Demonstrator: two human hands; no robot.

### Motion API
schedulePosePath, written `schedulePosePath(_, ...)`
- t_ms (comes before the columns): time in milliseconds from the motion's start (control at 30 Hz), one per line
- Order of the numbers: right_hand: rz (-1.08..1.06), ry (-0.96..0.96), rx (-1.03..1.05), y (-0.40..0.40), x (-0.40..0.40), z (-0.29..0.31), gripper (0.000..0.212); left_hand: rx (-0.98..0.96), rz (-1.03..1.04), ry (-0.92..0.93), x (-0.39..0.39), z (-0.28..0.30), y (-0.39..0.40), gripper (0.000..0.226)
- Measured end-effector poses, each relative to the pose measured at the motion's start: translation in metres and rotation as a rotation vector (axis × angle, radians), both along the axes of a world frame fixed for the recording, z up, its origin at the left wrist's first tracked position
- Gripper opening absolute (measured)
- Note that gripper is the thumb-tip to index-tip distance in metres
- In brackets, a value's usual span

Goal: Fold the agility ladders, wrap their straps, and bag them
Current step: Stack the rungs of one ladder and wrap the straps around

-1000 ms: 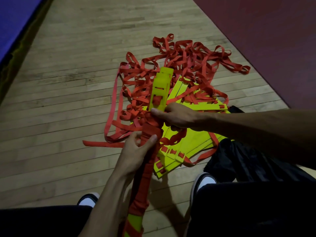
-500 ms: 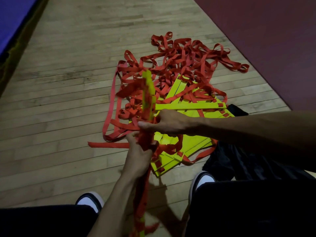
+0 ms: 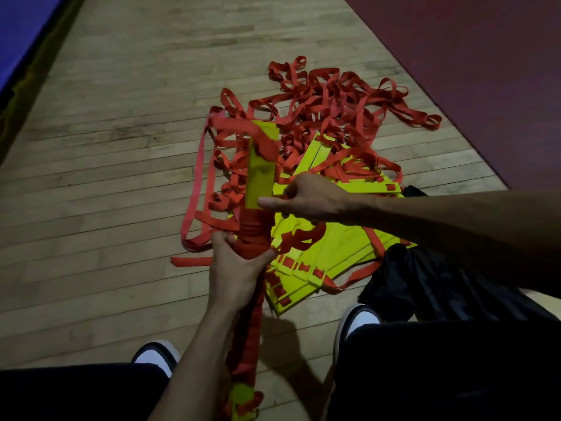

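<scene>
Nearest, the person's dark trouser legs fill the bottom of the view, with two white-toed shoes (image 3: 361, 322) planted on the wooden floor (image 3: 106, 177). Between the knees rises a bundle of stacked yellow rungs (image 3: 261, 174), tilted slightly away and bound round its middle with red strap (image 3: 253, 238); its lower end shows yellow again down by the bottom edge.

The left hand (image 3: 235, 268) grips the bundle at the wrapped part, fingers (image 3: 268, 253) curled right round the red winding. Just above it, the right hand (image 3: 306, 197) reaches in from the right (forearm crossing over the pile), its thumb lying against the lower edge of the bare yellow face; its fingers are bent toward the strap behind the bundle, though whether they pinch it I cannot tell.

Beyond the hands, a second ladder's yellow rungs (image 3: 328, 256) lie fanned flat on the floor, red strap threaded through their slotted ends. A crumpled black bag (image 3: 425, 287) lies just beside them to the right.

Farther off, a loose tangle of red strap (image 3: 343, 101) sprawls across the boards, reaching nearly to the dark red mat (image 3: 470, 71). A blue mat (image 3: 18, 31) edges the far left.
</scene>
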State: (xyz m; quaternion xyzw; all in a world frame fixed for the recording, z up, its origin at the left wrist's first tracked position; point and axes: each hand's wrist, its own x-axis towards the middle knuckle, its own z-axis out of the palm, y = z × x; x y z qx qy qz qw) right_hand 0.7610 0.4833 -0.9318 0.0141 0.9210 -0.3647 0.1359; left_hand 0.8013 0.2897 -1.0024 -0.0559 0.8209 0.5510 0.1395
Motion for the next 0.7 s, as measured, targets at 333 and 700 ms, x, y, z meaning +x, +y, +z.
schedulePosePath(333,0.101,0.13,0.011,-0.021,0.004,-0.004,0.057,0.039,-0.022,0.073,0.011,0.004,0.012,0.019)
schedulePosePath(700,0.177,0.138,0.118,-0.002,-0.004,-0.011,0.068,0.38,-0.118,-0.146,0.021,0.005,0.019,0.044)
